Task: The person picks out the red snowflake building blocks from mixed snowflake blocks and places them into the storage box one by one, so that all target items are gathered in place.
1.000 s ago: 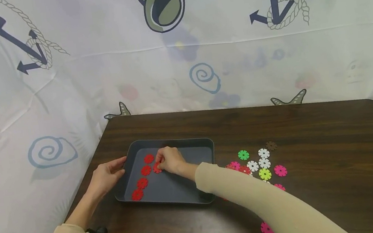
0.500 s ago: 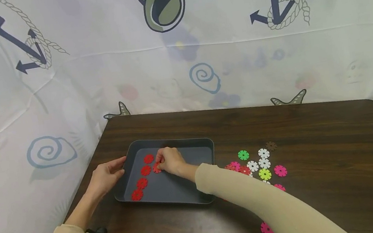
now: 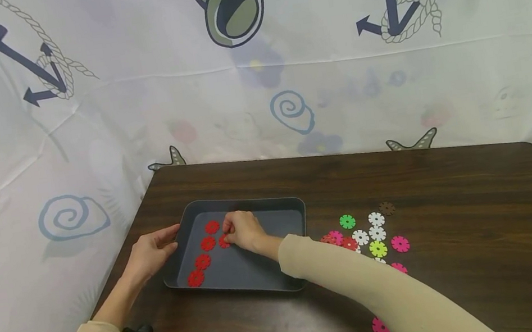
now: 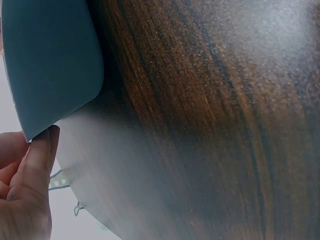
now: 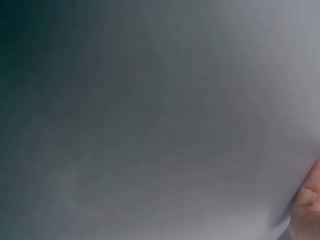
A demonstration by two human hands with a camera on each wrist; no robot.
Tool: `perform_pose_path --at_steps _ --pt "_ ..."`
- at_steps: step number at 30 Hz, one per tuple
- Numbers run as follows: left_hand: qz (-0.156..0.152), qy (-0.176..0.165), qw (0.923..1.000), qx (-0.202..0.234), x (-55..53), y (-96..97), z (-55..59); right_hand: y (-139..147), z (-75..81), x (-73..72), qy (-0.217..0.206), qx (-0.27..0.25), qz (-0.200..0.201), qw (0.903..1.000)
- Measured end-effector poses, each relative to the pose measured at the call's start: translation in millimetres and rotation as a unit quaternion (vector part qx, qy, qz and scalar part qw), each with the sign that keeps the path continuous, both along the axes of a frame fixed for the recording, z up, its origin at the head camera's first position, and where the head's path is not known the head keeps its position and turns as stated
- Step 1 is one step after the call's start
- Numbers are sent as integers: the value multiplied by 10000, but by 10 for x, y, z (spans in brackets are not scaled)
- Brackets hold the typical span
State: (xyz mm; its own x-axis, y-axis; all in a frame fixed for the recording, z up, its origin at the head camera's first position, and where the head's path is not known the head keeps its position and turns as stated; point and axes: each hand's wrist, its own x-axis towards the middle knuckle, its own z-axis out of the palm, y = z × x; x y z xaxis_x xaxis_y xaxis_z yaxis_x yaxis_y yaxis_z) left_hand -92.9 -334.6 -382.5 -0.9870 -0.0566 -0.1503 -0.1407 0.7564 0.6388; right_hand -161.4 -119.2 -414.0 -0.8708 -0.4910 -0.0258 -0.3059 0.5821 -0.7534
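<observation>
A dark grey baking tray (image 3: 261,277) lies on the left part of the table. My left hand (image 3: 150,255) touches its left rim with thumb and fingers outstretched; in the left wrist view the fingertips meet the wall of the tray (image 4: 55,65). My right hand (image 3: 244,230) reaches inside the tray and pinches a red notched disc (image 3: 223,242) close over its floor. Left of that disc, several more red discs (image 3: 202,261) form a slanting row. Blurred grey fills the right wrist view, with part of my right hand (image 5: 306,210) at the lower right.
Right of the tray, a loose cluster holds white discs (image 3: 378,233), a yellow disc (image 3: 378,248), a green disc (image 3: 347,221), pink discs (image 3: 400,243) and a brown disc (image 3: 386,208). My right sleeve (image 3: 352,273) covers part of it. Another pink disc (image 3: 381,329) lies nearer the front.
</observation>
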Motion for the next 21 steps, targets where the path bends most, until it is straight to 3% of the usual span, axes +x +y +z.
perform_pose_path --at_steps 15,21 --pt "-21 38 10000 -8 4 13 -15 31 23 -17 -234 -143 -258 9993" --pt "-37 106 9999 10 3 10 -13 56 62 -34 -653 -529 -317 9960"
